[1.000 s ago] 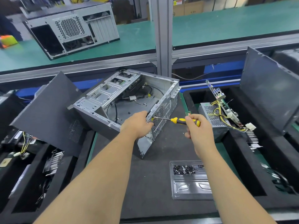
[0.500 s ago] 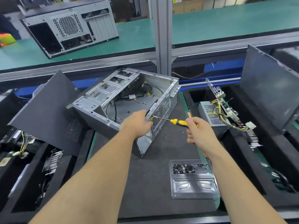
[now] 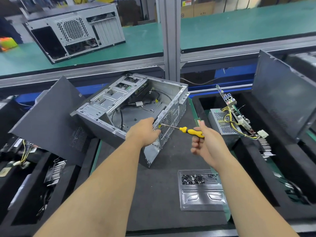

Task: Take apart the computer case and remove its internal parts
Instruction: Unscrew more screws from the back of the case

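An open grey computer case (image 3: 109, 106) lies on its side on the dark mat, with black cables loose inside. My left hand (image 3: 145, 132) grips the near corner of its perforated rear panel. My right hand (image 3: 204, 142) holds a yellow-handled screwdriver (image 3: 191, 131) between thumb and fingers, the lower fingers spread loose. The screwdriver's shaft points left, its tip at the rear panel just beside my left fingers.
A clear plastic tray (image 3: 202, 198) holding several dark screws sits near my right forearm. A removed power supply (image 3: 222, 120) and motherboard (image 3: 232, 106) stand in the right bin, beside a dark side panel (image 3: 282, 93). Another panel (image 3: 49, 120) leans at left. A second case (image 3: 75, 29) rests on the green bench.
My right hand has loosened and shifted back along the screwdriver handle, its lower fingers opening. The left hand and case stay where they were.
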